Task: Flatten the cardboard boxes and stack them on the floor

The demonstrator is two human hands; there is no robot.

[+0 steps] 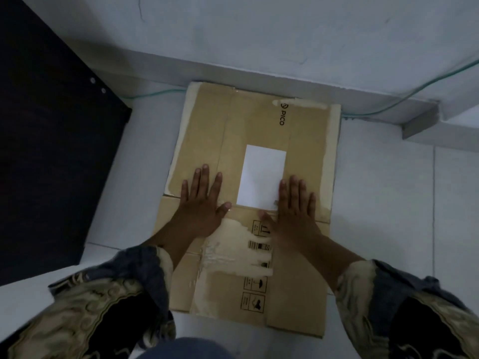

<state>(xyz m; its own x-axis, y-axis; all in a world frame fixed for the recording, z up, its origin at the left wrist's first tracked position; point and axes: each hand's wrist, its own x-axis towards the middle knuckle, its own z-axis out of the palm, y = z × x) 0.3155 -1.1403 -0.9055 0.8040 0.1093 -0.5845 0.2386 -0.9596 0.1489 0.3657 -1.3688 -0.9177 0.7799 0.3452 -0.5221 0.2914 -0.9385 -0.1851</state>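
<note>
Cardboard box (248, 193), already collapsed, lies flat on the pale tiled floor (388, 203) in the head view, its far edge close to the base of the wall (259, 35) and a dark panel (51, 138) standing off to its left. Both hands are spread wide with fingers splayed and palms down, gripping nothing: the left hand (201, 200) presses near the box's left side, and the right hand (296, 206) presses beside the white label (261, 174), its fingertips overlapping the label's right edge. They sit on either side of a crease that crosses the sheet, with torn tape residue (233, 244) just toward the person. This looks like the pressing-flat step. To do it well, I would judge that weight should go straight down through the palms along the fold lines, working from the middle outward so the flaps do not spring back, and the near flap by the patterned sleeves (103, 294) needs the same treatment. A thin green cable (414, 92) runs along the wall behind the box, so sliding the sheet farther back risks catching it. No second box is visible in this view.
</note>
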